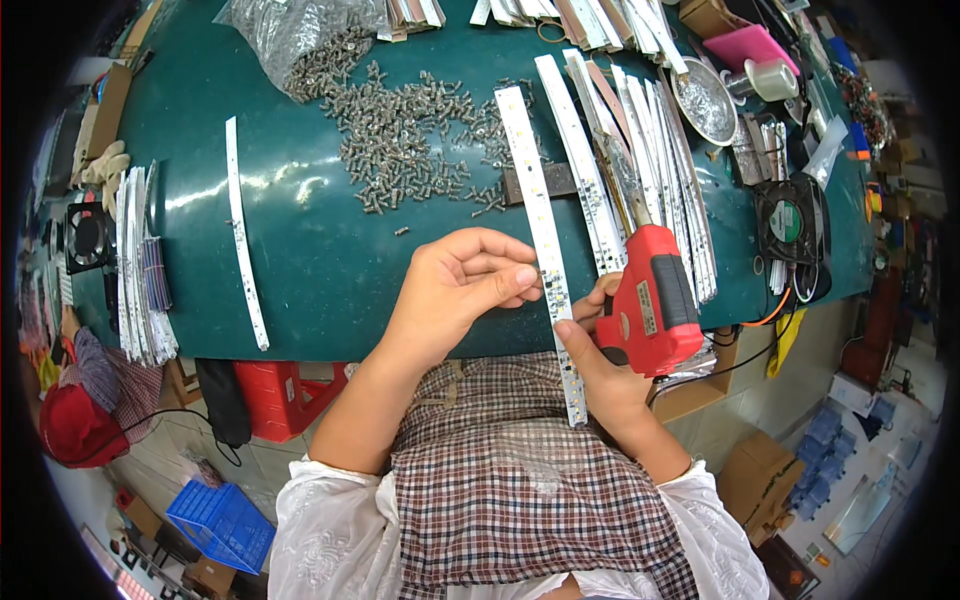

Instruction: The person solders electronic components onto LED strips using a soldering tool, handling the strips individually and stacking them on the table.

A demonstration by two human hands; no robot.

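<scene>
White circuit strip, running away from the person between the two hands, its near end over the checked apron. Right hand clamped on its lower part, thumb on the face, red gun-shaped tool against the same hand. Left hand: thumb and fingertips close together beside the strip's left edge; whether they grip anything cannot be told. Surface: green table bearing heaped small metal parts. Room: red stool, blue crate.
</scene>
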